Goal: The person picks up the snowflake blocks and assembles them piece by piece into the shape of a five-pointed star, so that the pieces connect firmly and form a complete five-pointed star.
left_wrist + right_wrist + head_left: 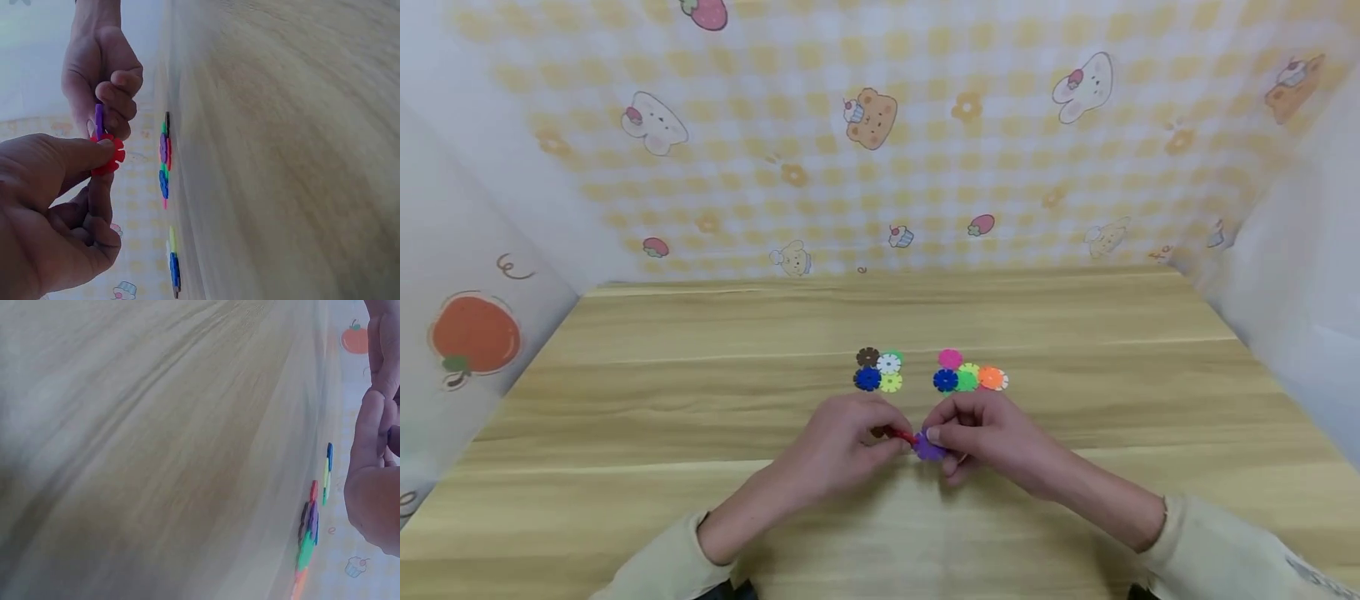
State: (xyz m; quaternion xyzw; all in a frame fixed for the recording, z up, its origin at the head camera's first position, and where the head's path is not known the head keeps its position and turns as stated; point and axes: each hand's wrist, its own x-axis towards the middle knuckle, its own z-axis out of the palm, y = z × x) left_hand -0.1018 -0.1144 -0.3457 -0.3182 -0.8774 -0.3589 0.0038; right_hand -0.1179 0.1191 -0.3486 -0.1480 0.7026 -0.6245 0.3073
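Between thumb and fingers my left hand (853,433) pinches a red notched plastic disc (113,160), seen almost edge-on in the head view. My right hand (992,433) pinches a purple notched disc (928,448), its thumb lying on the disc's face. The two discs meet at their rims, set crosswise to each other in the left wrist view. Both hands are close together over the wooden table (700,392). In the right wrist view the fingers hide most of the discs.
Behind the hands lie two groups of notched discs. The left one includes a brown disc (867,356), a white disc (889,364) and a dark blue disc (868,379); the right one a pink disc (951,358), a green disc (967,382) and an orange disc (990,377).
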